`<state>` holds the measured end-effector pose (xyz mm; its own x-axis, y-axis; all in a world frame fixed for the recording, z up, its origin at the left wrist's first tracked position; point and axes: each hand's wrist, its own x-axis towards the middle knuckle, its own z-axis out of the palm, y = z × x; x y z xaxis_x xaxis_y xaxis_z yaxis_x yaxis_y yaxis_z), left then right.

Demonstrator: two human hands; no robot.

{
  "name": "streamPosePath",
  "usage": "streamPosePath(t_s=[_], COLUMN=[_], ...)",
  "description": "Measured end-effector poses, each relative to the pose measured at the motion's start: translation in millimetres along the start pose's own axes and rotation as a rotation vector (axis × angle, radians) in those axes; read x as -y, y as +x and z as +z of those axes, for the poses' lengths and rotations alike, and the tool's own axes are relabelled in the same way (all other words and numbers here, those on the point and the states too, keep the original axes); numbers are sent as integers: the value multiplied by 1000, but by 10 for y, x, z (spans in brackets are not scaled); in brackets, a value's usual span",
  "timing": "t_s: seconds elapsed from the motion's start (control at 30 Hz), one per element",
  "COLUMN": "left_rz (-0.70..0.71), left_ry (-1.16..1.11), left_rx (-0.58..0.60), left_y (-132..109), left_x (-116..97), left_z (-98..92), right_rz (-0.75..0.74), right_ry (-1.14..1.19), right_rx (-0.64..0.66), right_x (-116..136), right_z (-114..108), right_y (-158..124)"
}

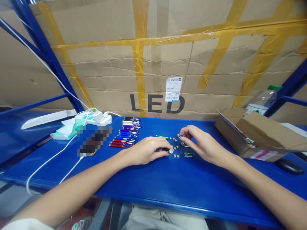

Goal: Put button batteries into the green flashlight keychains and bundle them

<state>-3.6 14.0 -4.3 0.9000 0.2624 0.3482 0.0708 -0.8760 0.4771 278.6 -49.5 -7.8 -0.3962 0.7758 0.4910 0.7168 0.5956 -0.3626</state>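
Observation:
My left hand (pixel 147 150) rests on the blue table (pixel 168 182) with its fingertips pinching a small dark flashlight body next to a round silver button cell (pixel 171 151). My right hand (pixel 200 142) lies just to the right, its fingertips closed over a small part near a green carabiner (pixel 188 155). Several loose button cells (pixel 174 140) and a green flashlight tube (pixel 162 136) lie between the hands. A neat row of red, blue, purple and black keychain flashlights (pixel 125 134) sits to the left of my left hand.
An open cardboard box (pixel 261 135) stands at the right, a dark mouse (pixel 289 166) in front of it and a plastic bottle (pixel 262 100) behind. A white power strip (pixel 94 117) with cables and a tissue pack (pixel 66 131) lie at the left. A taped cardboard wall rises behind.

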Motion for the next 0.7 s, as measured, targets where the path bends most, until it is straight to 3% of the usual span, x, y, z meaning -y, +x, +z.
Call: streamPosePath(t_s=[0.7], left_rz=[-113], left_ry=[-101], left_rx=[-7], left_y=[32], left_x=[23], left_z=[88], right_rz=[-36], right_ry=[227], right_rx=[170], right_x=[351], right_z=[77], right_y=[1])
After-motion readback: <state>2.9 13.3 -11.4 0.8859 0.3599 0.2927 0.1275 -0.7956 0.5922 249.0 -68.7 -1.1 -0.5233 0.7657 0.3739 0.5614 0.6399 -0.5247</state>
